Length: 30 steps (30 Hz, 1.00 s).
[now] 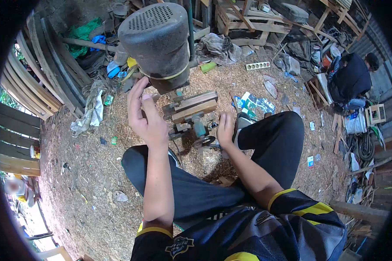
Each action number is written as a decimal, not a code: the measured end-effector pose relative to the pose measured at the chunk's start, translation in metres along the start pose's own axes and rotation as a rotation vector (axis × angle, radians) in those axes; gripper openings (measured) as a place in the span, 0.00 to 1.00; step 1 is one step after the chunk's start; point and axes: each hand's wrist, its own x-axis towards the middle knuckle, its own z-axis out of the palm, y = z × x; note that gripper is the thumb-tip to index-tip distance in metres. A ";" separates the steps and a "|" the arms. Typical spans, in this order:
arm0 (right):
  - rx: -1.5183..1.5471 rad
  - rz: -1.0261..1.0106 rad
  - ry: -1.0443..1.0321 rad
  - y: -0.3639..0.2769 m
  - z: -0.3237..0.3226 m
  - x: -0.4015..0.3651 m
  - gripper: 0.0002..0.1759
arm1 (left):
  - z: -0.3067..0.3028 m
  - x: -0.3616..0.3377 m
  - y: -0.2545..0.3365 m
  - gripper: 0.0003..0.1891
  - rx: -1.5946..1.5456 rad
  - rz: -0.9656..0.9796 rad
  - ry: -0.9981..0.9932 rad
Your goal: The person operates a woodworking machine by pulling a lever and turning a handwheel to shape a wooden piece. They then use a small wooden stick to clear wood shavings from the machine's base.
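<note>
A black machine head [157, 41] with a vented round top stands in front of me. Below it is a teal metal vise [199, 127] with wooden jaw pieces [195, 106] and a dark handwheel [203, 141] on my side. My left hand [149, 119] is raised at the left of the vise, just under the machine head, fingers stretched up and thumb apart, nothing in it. At the right of the vise, my right hand [224, 130] has its fingers extended, close beside the handwheel. My knees are on both sides of the vise.
Wood shavings and litter cover the ground. Curved planks [52, 65] lean at the left. A wooden frame [248, 26] stands at the back, near a white power strip [258, 66]. One person [353, 78] sits at the right; another [21, 189] is at the left edge.
</note>
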 end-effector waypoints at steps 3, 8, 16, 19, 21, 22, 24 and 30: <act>-0.273 -0.005 -0.279 0.051 -0.031 -0.061 0.11 | -0.005 -0.004 0.005 0.16 0.103 0.102 -0.014; -0.646 0.230 -0.644 0.125 -0.020 -0.102 0.26 | -0.011 -0.005 0.006 0.15 0.156 0.167 -0.059; -0.646 0.633 -1.213 0.157 0.009 -0.101 0.57 | -0.021 -0.004 -0.002 0.15 0.161 0.117 -0.026; -0.616 0.620 -1.181 0.104 -0.011 -0.100 0.58 | -0.025 -0.004 0.000 0.16 0.190 0.111 -0.045; -0.609 0.551 -1.156 0.083 -0.018 -0.100 0.57 | -0.027 -0.004 -0.001 0.16 0.217 0.106 -0.054; -0.648 0.515 -1.147 0.082 -0.016 -0.103 0.57 | -0.028 -0.005 -0.001 0.17 0.228 0.103 -0.058; -0.899 0.425 -1.143 0.095 -0.001 -0.114 0.58 | -0.030 -0.005 -0.002 0.17 0.248 0.083 -0.053; -0.899 0.400 -1.197 0.097 0.001 -0.108 0.60 | -0.035 -0.002 -0.006 0.18 0.291 0.063 -0.059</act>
